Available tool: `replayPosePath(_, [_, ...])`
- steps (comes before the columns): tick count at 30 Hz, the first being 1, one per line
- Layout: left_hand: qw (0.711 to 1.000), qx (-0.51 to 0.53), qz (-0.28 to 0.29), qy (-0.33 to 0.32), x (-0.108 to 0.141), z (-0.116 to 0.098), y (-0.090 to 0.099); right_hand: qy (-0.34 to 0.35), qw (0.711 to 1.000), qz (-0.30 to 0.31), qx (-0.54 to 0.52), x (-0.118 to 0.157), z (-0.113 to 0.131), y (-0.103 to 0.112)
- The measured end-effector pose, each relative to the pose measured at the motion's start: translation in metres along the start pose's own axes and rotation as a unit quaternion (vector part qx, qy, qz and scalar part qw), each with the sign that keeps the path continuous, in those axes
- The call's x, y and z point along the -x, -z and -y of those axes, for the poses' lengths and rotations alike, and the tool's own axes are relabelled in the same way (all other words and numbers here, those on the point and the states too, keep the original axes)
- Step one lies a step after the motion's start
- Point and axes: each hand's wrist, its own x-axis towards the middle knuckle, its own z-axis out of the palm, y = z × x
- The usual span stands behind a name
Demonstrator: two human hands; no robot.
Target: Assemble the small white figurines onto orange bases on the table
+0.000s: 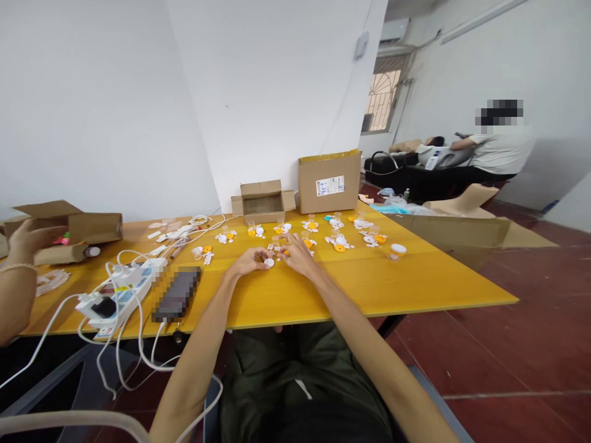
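Note:
My left hand [252,263] is closed, thumb and fingers gripping a small white round plastic piece [268,263] just above the yellow table. Close beside it is my right hand [301,255], its fingertips bent together over small white parts; what they pinch, if anything, is too small to make out. Around and beyond both hands lie several little groups of parts, such as a yellow ring [340,248], white pieces [337,240] and clear cups [311,218]. Right of these stands a clear cup with a white lid [398,250].
An open small carton [263,212] and a larger cardboard box [329,184] stand at the back. On the left are a phone [178,294], a power strip [132,289] with tangled cables, and another person's hand [25,243] at an open box [95,227]. Another person [501,144] sits at the far right.

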Motion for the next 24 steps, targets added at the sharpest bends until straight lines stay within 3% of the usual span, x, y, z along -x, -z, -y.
replayPosePath(10, [1.000,-0.021,0.011,0.001,0.0017,-0.0026,0.0010,0.029,0.999,0.038,0.026,0.0038,0.0012,0.0031])
replayPosePath(24, [0.987,-0.135,-0.033,-0.076,-0.0028,0.0036,-0.0024,0.028,0.995,0.057,0.082,0.0022,0.0035,0.0064])
